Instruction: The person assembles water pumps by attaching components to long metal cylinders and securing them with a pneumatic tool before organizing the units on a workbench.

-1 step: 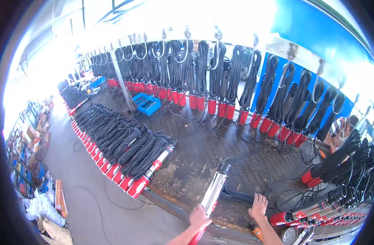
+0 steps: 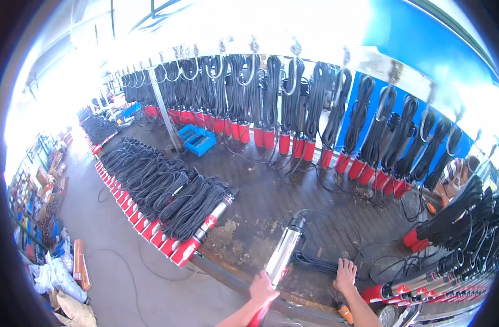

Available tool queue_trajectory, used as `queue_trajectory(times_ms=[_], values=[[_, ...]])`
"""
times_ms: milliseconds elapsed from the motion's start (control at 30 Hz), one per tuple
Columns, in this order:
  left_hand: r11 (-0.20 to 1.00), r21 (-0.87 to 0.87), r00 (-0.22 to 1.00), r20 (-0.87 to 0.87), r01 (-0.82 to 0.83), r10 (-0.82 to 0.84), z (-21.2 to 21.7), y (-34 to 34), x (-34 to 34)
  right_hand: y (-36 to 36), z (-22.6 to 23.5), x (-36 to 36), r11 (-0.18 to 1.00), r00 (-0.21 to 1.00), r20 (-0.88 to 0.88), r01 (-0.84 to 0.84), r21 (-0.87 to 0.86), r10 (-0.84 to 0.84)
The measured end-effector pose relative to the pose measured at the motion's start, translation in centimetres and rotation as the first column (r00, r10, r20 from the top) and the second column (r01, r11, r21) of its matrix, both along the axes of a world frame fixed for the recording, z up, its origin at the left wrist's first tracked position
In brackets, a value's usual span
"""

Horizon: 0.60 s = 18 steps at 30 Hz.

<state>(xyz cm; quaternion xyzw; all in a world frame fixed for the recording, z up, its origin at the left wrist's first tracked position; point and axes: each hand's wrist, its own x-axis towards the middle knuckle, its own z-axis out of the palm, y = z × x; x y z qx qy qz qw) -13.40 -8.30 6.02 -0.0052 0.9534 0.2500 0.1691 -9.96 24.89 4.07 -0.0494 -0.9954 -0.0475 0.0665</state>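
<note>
One tube (image 2: 282,256), silver with a red lower end and a dark cap (image 2: 297,222), slants over the near edge of the bench (image 2: 249,185), its capped end pointing away from the person. The left hand (image 2: 263,287) holds it low down, fingers curled round it and pressed together as far as they show. The right hand (image 2: 345,274) is to the right, apart from the tube, at the near end of a black bundle (image 2: 315,262) that lies on the bench just beside it. Its fingers reach forward, slightly spread; whether they touch the bundle, I cannot tell. A thin lead (image 2: 336,216) arcs rightward from near the cap.

An orange tool (image 2: 345,313) lies by the right wrist. To the left, a row of red-and-silver pipes (image 2: 210,220) lies side by side, black cables (image 2: 184,210) heaped on top. Along the far side, black coils (image 2: 318,103) hang above red cylinders (image 2: 309,151). A blue crate (image 2: 198,143) sits near a metal post (image 2: 164,111). More red-ended pipes are stacked at the right.
</note>
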Motion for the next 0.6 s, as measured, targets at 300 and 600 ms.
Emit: queue_trajectory(times_ms=[300, 600], values=[[0.931, -0.364, 0.987, -0.161, -0.033, -0.028, -3.1, -14.2, -16.5, 0.3, 1.9, -7.2, 0.988, 0.985, 0.103, -0.131, -0.086, 0.140], [0.841, -0.507, 0.827, -0.544, -0.189, -0.142, -7.0, -17.6, -17.3, -11.6, 20.1, -9.5, 0.670, 0.984, -0.143, -0.035, -0.741, -0.107]])
